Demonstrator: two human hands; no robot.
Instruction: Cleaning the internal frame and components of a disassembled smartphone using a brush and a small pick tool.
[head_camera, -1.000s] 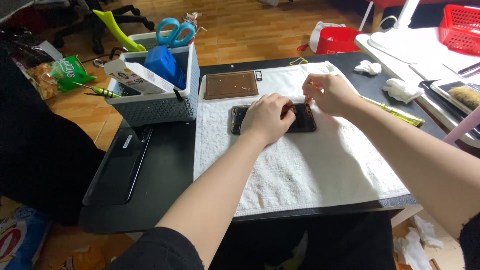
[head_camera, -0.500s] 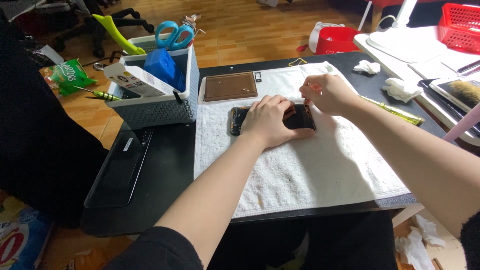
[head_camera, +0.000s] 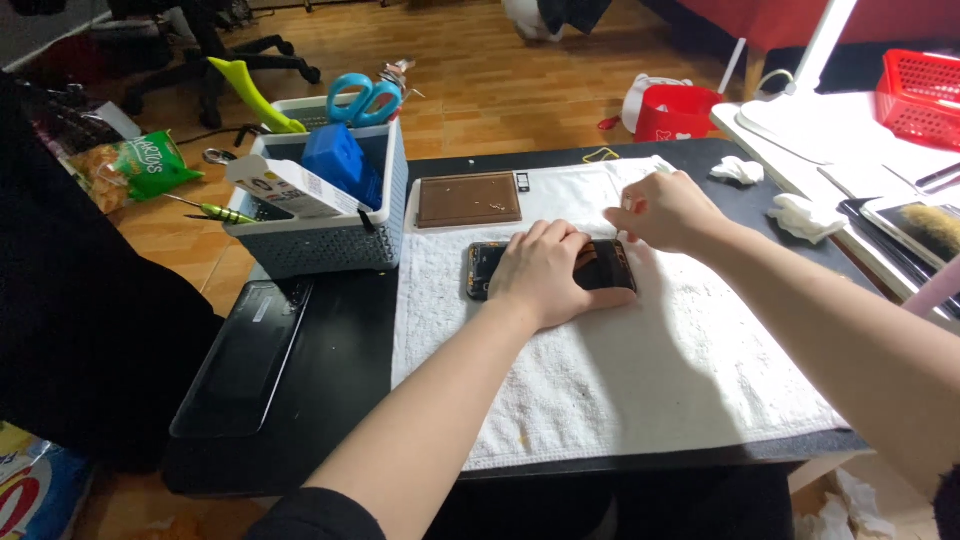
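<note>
The left hand (head_camera: 545, 272) lies flat, fingers together, pinning the dark phone (head_camera: 550, 268) on the white towel (head_camera: 620, 400), while the right hand (head_camera: 668, 210) pinches something tiny above its end, so the work looks mid-way, phone still open.

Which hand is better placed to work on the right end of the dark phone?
The right hand: it sits pinched just above that end of the dark flat phone, while the left hand lies flat on it.

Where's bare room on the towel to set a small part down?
The near half of the white towel, below the phone, is bare between the forearms. Crowded: the far edge, with the left hand, right hand and brown tray.
</note>
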